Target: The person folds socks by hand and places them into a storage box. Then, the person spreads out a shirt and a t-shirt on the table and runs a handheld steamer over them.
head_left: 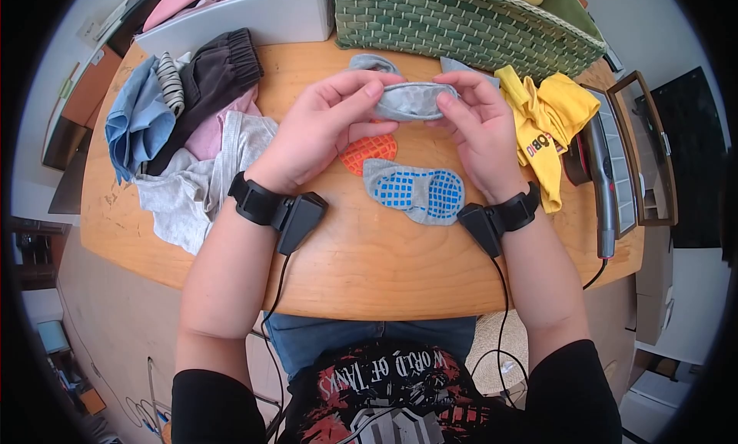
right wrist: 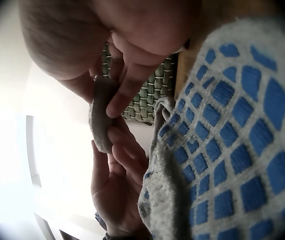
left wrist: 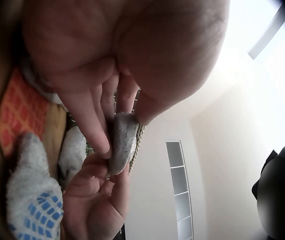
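Observation:
Both hands hold a small grey sock (head_left: 407, 103) above the table, its rounded edge turned up toward the head camera. My left hand (head_left: 314, 129) pinches one end between thumb and fingers. At the other end, the thumb and fingers of my right hand (head_left: 484, 129) pinch the fabric. Below them lies a grey sock with blue grip squares (head_left: 419, 192), sole up and flat on the wood. Partly hidden by the left hand is an orange-patterned sock sole (head_left: 369, 153). More grey fabric (head_left: 373, 63) shows just behind the hands.
Folded clothes (head_left: 204, 144) are heaped on the table's left side. A yellow garment (head_left: 550, 121) lies at right, beside a dark corded appliance (head_left: 603, 190). Along the back stand a white bin (head_left: 269, 17) and a green woven basket (head_left: 461, 25). Thin cables hang from both wrist cameras.

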